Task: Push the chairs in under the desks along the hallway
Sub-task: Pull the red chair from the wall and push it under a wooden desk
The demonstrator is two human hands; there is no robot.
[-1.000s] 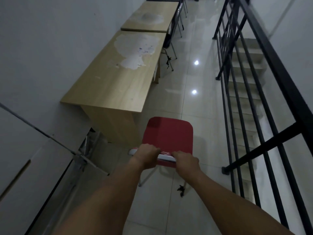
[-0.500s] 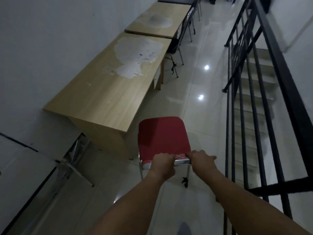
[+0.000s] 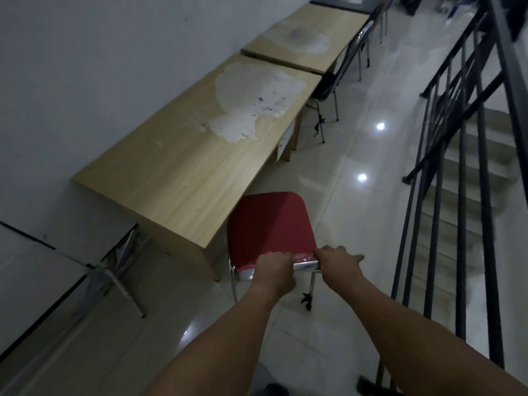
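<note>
A red chair (image 3: 268, 227) with chrome legs stands on the tiled floor at the near corner of a light wooden desk (image 3: 183, 178) that runs along the left wall. My left hand (image 3: 274, 271) is closed over the chair's top back edge. My right hand (image 3: 338, 265) rests on the same edge just to the right, thumb behind it and fingers stretched out flat. The seat's left side is close to the desk's end panel. A second wooden desk (image 3: 303, 38) follows further along, with a dark chair (image 3: 331, 84) tucked at its side.
A black metal railing (image 3: 445, 195) lines the right side, with stairs (image 3: 468, 172) dropping behind it. A folded metal frame (image 3: 114, 270) leans against the wall left of the near desk. More chairs (image 3: 377, 21) stand farther down the glossy hallway floor.
The red chair has moved forward and to the left, nearer the desk's corner. My view has swung left, so the desks look more diagonal. My right hand's fingers have spread out.
</note>
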